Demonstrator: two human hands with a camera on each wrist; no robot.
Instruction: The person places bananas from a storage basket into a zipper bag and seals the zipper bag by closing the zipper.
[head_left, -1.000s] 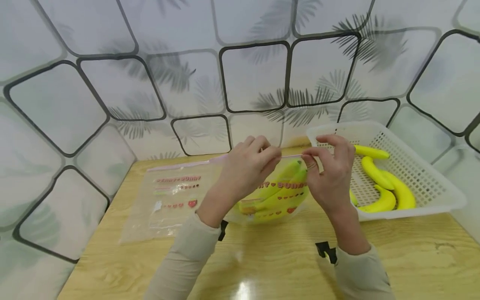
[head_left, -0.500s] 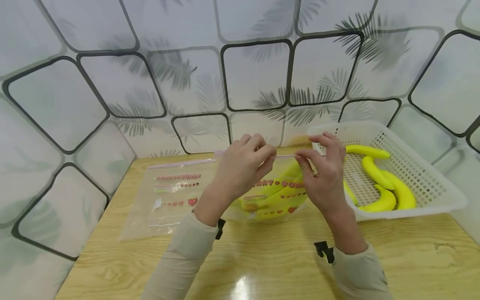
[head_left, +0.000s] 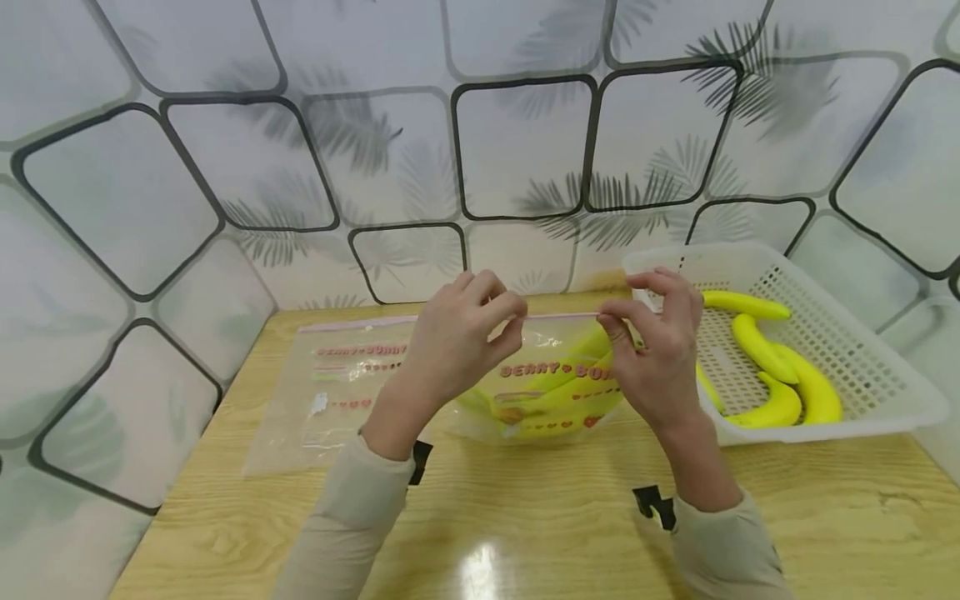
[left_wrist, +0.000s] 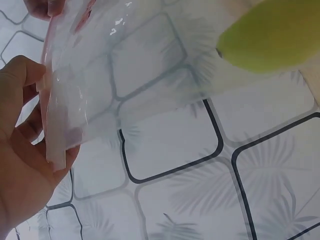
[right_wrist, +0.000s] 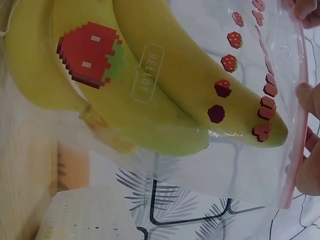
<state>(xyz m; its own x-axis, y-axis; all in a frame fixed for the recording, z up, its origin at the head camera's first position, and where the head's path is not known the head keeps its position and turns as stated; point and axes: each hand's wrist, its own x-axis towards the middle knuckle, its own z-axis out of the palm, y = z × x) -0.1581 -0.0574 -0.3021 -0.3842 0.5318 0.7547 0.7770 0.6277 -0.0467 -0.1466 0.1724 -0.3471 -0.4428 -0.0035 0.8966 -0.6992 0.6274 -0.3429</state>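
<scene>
A clear zip bag [head_left: 547, 342] printed with red lettering and strawberries is held up by its pink top strip, with several yellow bananas [right_wrist: 170, 75] inside. My left hand [head_left: 457, 346] pinches the strip towards its left end; in the left wrist view the thumb and fingers lie on both sides of it. Further right along the same strip, my right hand [head_left: 656, 354] pinches it between thumb and index finger. The bag's lower part hangs at the tabletop. Behind my left wrist, a second flat zip bag [head_left: 285, 417] lies on the table.
A white perforated basket [head_left: 892, 375] with several loose bananas [head_left: 817, 387] stands on the right, close to my right hand. The wooden table [head_left: 525, 517] reaches back to a patterned curtain-like wall [head_left: 525, 150]. Black pieces [head_left: 656, 506] show near both wrists.
My left hand has slid leftward along the top strip, widening the gap between my hands. The right hand stays near the strip's right part. The head view has shifted slightly.
</scene>
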